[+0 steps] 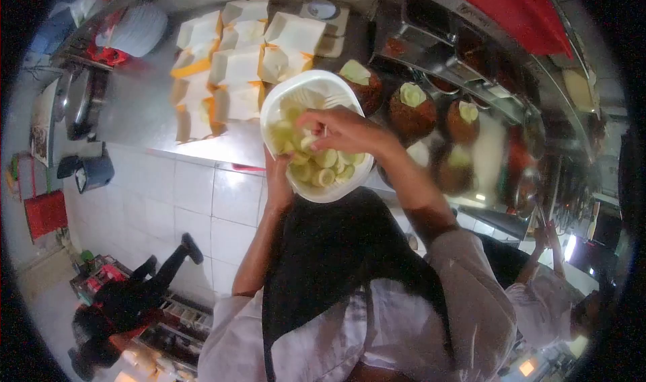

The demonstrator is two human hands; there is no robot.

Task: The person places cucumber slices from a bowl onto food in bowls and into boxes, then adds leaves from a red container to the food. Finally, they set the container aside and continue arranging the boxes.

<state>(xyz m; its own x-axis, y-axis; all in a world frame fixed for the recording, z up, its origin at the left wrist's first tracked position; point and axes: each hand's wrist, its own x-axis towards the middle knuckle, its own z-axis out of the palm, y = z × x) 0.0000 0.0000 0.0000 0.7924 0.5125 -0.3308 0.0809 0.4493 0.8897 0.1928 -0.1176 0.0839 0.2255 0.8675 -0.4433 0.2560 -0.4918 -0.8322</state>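
Observation:
A white oval tub [360, 175] holds pale green cucumber slices [324, 159]. My left hand [278, 173] grips the tub's near left side, with its thumb over the rim. Over the slices, inside the tub, my right hand [336, 130] has its fingers bent together; what they pinch is too small to make out. Just left of the tub stand several open paper boxes [235, 66], white inside with orange edges. To its right are brown mounds of food [412, 116], topped with pale green leaf-like pieces [412, 94].
The boxes rest on a steel counter [138, 106]. Metal food pans [431, 29] line the back right, below a red cloth [515, 12]. A person in dark clothes [134, 294] is at the lower left; another person [548, 298] is at the lower right.

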